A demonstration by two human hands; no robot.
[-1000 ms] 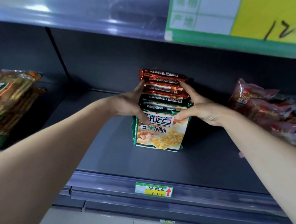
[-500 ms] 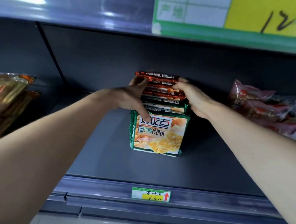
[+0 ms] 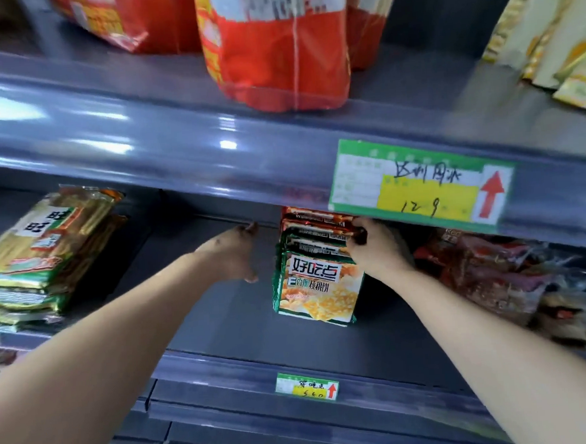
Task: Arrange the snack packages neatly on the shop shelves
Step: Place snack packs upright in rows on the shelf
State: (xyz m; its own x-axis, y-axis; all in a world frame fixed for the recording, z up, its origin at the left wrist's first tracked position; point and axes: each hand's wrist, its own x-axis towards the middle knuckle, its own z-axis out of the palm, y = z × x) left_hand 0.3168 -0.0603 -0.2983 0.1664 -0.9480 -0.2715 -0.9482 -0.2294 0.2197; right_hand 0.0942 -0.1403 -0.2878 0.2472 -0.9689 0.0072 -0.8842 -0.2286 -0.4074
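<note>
1. A row of snack packs (image 3: 317,282) stands in the middle of the lower shelf (image 3: 222,322), one pack behind another. The row's long axis runs from the shelf front towards its back wall.
2. The front pack is green with a picture of golden crackers. Its printed face points out towards the viewer, lettering the right way up. The packs behind it show green, then red-brown, top edges.
3. The right hand (image 3: 377,251) is against the right side of the row, towards its rear, fingers (image 3: 358,234) curled onto the edges of the red-brown packs, gripping them.
4. The left hand (image 3: 233,254) is just left of the row and not touching it, with bare shelf showing between. It is released, its fingers loosely extended towards the back wall.
5. Well left of the row lies a pile of yellow and green packs (image 3: 46,250).
6. Right of the row, beyond the right hand, is a heap of red packs (image 3: 486,271).
7. Below the row, a small price tag (image 3: 307,386) sits on the shelf's front rail.
8. Above the row, a large price tag (image 3: 419,183) marks the upper shelf's rail, with red bags (image 3: 274,51) standing on that shelf.
</note>
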